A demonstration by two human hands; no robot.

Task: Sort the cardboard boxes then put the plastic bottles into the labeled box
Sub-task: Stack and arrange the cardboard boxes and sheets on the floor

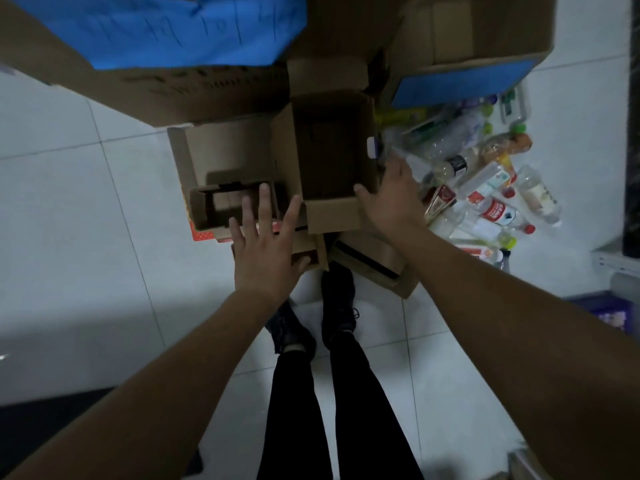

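Well, at the far left I see a big cardboard box (114,88) with a blue sheet (156,29) on it, standing on the white tiled floor (69,202). Nearer, a wide open carton (225,147) has a small open box (204,216) at its near edge. My left hand (266,251) hovers over that small box, fingers spread and straight, holding nothing. Just right stands a deeper open box (329,147). My right hand (391,199) straddles its near right corner, thumb inside and fingers straight along the outer wall; I cannot tell whether it clamps. Farther right, the plastic bottles (485,188) lie heaped on the floor, below a far box with a blue label (464,81).
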